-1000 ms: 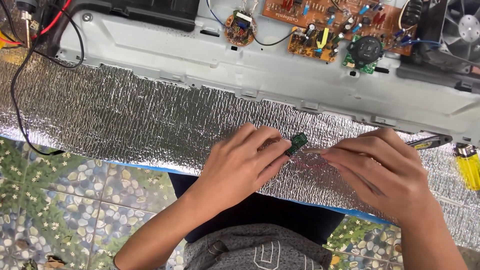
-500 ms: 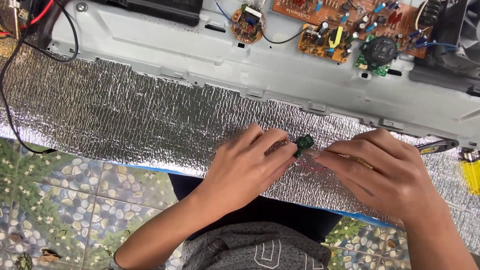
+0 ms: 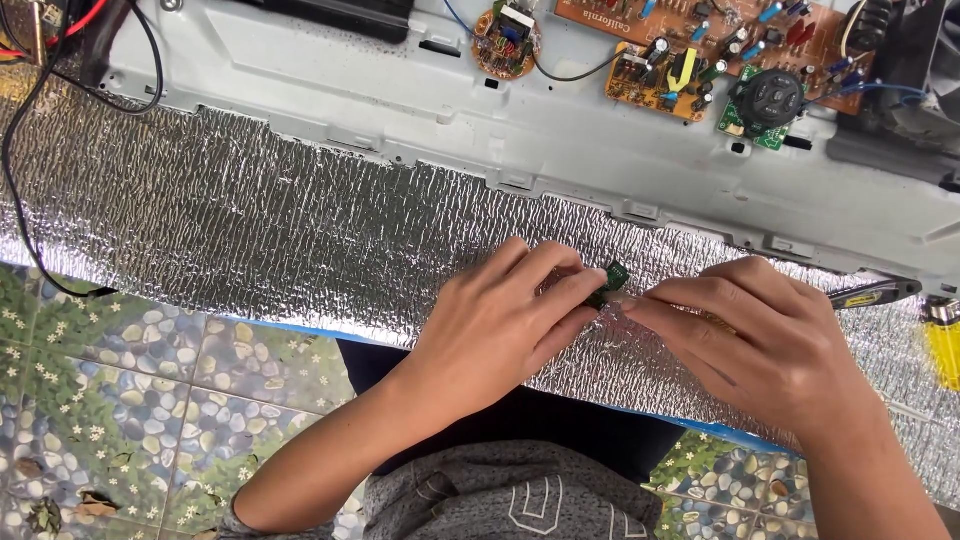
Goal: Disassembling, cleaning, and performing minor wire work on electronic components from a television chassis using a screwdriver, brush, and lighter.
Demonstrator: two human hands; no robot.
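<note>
Left hand (image 3: 500, 325) and right hand (image 3: 770, 345) both pinch a small green circuit-board piece (image 3: 612, 280) over crinkled silver foil sheet (image 3: 250, 230) (grip tiny), so it could slip and drop.

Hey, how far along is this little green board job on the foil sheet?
Done: the grey chassis lies opened, its orange circuit boards bare. In hand: the left hand and right hand meet at a small green board over the foil sheet, fingers pinching it. Left: the small board is not yet mounted on the chassis.
</note>
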